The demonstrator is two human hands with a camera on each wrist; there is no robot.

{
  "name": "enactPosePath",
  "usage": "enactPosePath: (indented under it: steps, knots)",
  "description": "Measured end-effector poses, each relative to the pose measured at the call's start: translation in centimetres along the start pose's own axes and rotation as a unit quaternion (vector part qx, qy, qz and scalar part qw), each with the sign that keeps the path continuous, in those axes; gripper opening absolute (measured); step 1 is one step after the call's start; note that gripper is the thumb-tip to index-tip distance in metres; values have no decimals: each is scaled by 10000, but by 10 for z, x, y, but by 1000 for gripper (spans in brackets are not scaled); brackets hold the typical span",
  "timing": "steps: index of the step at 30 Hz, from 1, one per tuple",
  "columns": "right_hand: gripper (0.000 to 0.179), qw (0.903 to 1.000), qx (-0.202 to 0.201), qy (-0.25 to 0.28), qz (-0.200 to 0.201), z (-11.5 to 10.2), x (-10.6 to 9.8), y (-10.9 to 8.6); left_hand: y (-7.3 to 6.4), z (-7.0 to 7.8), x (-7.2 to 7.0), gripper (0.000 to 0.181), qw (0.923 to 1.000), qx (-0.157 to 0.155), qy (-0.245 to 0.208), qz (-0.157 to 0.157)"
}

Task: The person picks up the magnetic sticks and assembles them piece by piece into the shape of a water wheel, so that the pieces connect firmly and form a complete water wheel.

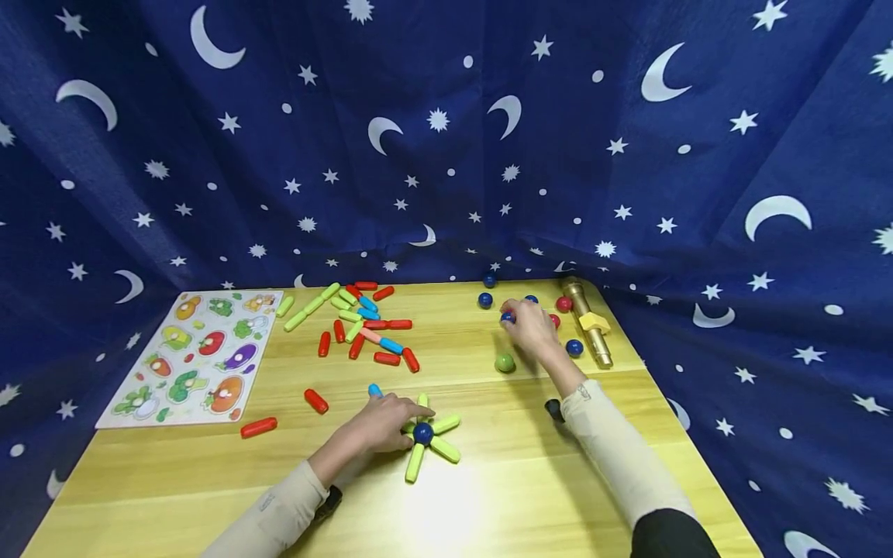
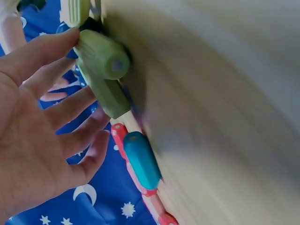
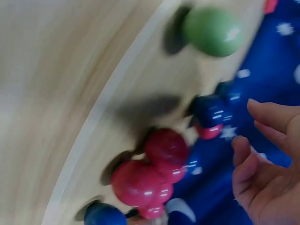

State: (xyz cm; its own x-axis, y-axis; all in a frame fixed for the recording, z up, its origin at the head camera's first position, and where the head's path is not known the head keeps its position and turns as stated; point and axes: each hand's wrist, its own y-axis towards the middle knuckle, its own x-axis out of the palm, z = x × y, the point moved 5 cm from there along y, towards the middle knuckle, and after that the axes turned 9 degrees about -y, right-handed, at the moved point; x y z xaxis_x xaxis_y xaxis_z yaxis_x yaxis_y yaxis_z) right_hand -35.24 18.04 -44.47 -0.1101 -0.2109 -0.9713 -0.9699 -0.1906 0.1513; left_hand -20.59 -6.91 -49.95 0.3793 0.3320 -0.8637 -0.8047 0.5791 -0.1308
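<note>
My left hand (image 1: 382,425) holds a star of light green sticks (image 1: 445,448) joined to a dark blue ball (image 1: 422,433). Thumb and forefinger lie on either side of a green stick (image 2: 104,56) in the left wrist view, the other fingers spread loosely. A blue stick (image 1: 375,390) pokes out just beyond this hand. Farther right, my right hand (image 1: 532,329) reaches over several balls, its fingertips around a blue ball (image 1: 508,317). From the right wrist, this hand's fingers are loosely bent with nothing between them, beside a blue ball (image 3: 208,110).
Red, green and blue sticks lie scattered behind the left hand, among them a red stick (image 1: 259,427). A vegetable picture board (image 1: 188,356) lies at left. A green ball (image 1: 505,362), red ball (image 1: 563,304) and gold rod with a yellow piece (image 1: 594,324) lie at right.
</note>
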Motion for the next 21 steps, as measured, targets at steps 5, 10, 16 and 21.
enactPosePath:
  steps: [5,10,16,21]
  knots:
    - [41,9926,420,-799,-811,29,18,30,6,9,-1,53,9995,-49,115,-276]
    - [28,9896,413,-1036,-905,31,28,26,8,13,5,58,9996,111,100,-255]
    - [30,9922,-459,-641,-965,-5,31,9,9,14,2,58,9987,462,119,-162]
    - [29,9842,-1192,83,-1304,-54,42,-17,8,12,0,61,9992,294,77,-248]
